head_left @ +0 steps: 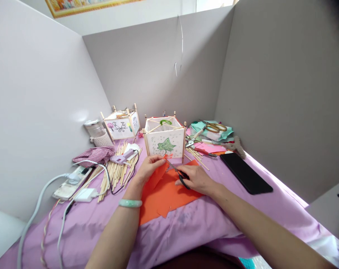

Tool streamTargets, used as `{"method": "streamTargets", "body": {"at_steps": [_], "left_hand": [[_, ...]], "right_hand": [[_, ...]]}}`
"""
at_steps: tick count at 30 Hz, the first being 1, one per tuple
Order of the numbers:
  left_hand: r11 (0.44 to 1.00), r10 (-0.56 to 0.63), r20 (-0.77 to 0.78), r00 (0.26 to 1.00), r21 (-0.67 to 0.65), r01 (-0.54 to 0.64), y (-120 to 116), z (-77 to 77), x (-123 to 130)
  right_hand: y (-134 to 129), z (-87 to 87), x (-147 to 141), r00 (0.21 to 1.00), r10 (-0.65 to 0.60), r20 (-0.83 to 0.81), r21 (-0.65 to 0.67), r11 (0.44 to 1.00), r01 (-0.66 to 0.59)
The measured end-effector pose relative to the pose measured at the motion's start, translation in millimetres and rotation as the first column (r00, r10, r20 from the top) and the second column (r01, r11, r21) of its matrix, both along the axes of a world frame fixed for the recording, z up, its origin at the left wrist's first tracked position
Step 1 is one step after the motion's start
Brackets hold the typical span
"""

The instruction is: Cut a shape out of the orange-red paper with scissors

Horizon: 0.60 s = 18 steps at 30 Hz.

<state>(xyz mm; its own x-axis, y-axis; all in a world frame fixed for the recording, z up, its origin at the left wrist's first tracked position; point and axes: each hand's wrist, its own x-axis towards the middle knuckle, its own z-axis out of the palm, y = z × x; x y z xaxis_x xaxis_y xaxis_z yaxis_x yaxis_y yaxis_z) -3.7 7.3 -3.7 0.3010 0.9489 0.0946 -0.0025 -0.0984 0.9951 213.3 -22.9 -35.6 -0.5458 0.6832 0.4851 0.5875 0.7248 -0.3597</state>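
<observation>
Left hand (151,170): thumb and fingers pinched narrow on a raised piece of thin orange sheet (157,176), lifting its upper edge, presumably so the blades can meet it clear of the surface. Right hand (197,178): fingers closed around small metal scissors with black handles (184,183), blades angled toward the left hand, at the raised edge. The pinch sits close to the blade tips, likely to keep the limp material taut.

Below both hands, more flat orange sheet (172,201) lies on the purple-cloth-covered counter (214,224); whether it joins the raised piece, cannot tell.

Just beyond the left hand: a white-panelled box lantern framed in wooden sticks, green leaf drawing facing the person (151,144), upright, probably set there for easy reach. Left of the left hand: a lilac glue gun (121,157) on loose pale wooden sticks (113,181), its placement perhaps keeping the working area free. Right of the right hand: a flat black rectangular phone-like object (244,173), well apart from the blades.
</observation>
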Motion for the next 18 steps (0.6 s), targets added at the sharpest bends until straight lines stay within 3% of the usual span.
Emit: {"method": "streamTargets", "body": {"at_steps": [18], "left_hand": [[0.999,-0.005,0.019,1.0,-0.047,0.006,-2.0,1.0,0.9]], "right_hand": [[1.3,-2.1,0.6,1.0,-0.017,0.003,0.019,1.0,0.017]]}}
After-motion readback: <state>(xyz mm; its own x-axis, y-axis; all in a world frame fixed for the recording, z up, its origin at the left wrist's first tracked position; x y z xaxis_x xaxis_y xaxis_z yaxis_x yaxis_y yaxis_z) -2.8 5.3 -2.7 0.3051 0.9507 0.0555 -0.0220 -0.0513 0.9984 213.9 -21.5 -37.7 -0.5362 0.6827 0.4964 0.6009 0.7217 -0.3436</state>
